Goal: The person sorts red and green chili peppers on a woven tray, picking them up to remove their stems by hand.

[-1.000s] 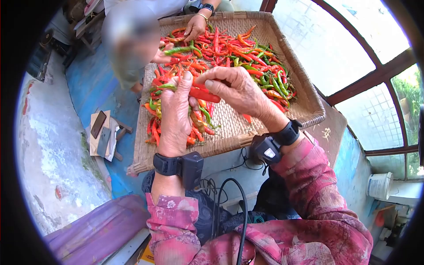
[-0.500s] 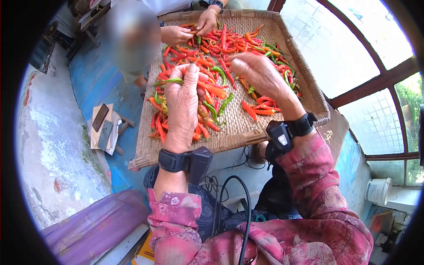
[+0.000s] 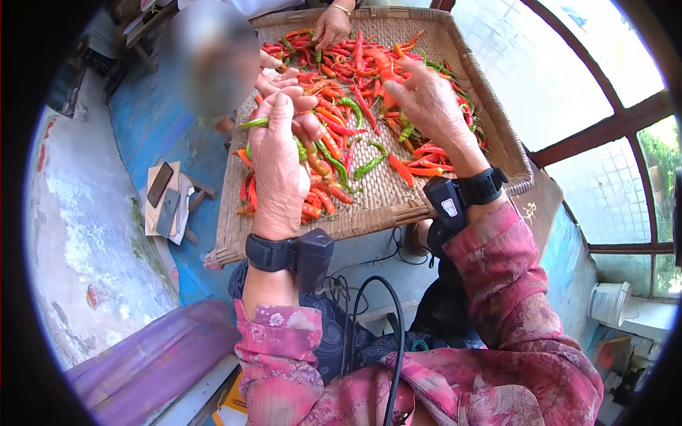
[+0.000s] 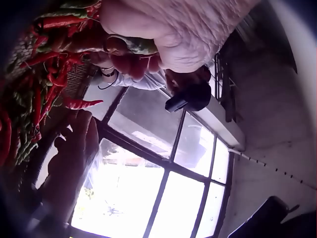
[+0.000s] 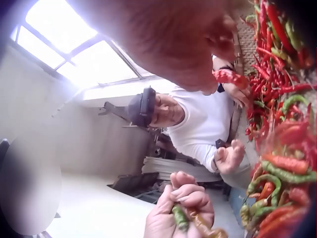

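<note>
Watching remotely through the worn cameras, I see a shallow woven tray [image 3: 341, 231] strewn with loose chilies [image 3: 365, 108], mostly red, some green and orange. The wearer's two hands are above it.

The left hand [image 3: 278, 156], on the tray's near left side, is closed around its catch: I can make out a green chili [image 5: 181, 218] pinched by the fingers and a brownish-orange chili [image 5: 207, 229] beside it. The right hand [image 3: 435, 103], farther right over the tray, pinches a red chili [image 3: 385, 67] at its fingertips; the head camera shows that chili blurred, but my right wrist view confirms the grip.

Across the tray sits a second person in a white top [image 5: 198, 116]. Their braceleted hand [image 3: 332, 27] reaches down to the chilies at the far edge; I cannot tell whether it grasps one. Their other hand [image 5: 230, 156] is raised, fingers loosely bent.

To the left, I see two phones [image 3: 163, 199] on a small stool; to the right, large windows [image 3: 547, 64] and a white bucket [image 3: 609, 303].
</note>
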Action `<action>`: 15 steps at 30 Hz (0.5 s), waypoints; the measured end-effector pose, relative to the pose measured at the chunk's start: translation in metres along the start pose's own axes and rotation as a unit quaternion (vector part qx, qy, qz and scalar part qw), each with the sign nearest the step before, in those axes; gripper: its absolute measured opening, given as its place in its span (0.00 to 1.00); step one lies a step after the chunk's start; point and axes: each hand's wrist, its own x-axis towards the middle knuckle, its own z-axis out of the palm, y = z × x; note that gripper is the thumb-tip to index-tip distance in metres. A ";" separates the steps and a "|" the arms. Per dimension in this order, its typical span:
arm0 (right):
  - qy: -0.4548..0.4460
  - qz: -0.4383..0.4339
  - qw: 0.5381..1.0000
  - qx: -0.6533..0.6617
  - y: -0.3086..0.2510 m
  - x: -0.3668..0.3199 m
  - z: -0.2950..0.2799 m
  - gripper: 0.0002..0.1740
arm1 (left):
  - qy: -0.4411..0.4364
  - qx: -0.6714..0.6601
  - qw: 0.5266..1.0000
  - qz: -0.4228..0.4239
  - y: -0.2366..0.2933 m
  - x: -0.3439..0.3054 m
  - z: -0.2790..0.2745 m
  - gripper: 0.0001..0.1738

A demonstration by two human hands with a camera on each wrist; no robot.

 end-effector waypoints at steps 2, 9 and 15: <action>0.084 -0.015 0.995 -0.058 0.006 0.001 0.000 0.23 | 0.017 -0.064 0.997 -0.035 -0.001 -0.001 0.004 0.12; -0.274 -0.043 0.919 0.279 -0.054 -0.025 0.016 0.21 | -0.046 -0.162 0.984 -0.062 -0.006 -0.001 0.006 0.14; -0.349 -0.107 0.916 0.168 -0.052 -0.023 0.013 0.14 | -0.018 -0.162 0.986 -0.020 -0.006 0.005 -0.003 0.12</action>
